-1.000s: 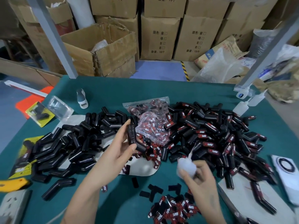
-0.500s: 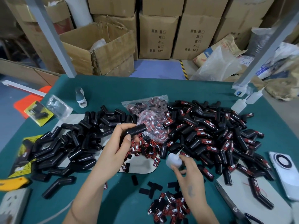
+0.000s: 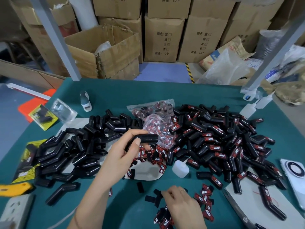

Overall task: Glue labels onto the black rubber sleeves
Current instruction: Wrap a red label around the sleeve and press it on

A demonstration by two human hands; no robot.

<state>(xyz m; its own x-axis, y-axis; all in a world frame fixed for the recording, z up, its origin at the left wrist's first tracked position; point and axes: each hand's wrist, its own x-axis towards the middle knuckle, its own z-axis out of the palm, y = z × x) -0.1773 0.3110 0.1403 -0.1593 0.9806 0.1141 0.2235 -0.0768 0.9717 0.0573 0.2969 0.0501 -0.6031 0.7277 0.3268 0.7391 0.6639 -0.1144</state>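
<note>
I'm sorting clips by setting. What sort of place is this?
Probably a small factory or warehouse packing bench: stacked cardboard cartons behind a green table, heaps of black rubber sleeves, loose red labels and a glue bottle for hand assembly.

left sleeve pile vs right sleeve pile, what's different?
The left pile is plain black sleeves with no labels showing; the right pile mostly carries red-and-black TAPER labels. The right pile looks larger and spreads wider across the table than the left pile. The left pile lies partly on a white sheet; the right pile reaches a phone. Both hold the same bent black rubber sleeves, loosely heaped.
</note>
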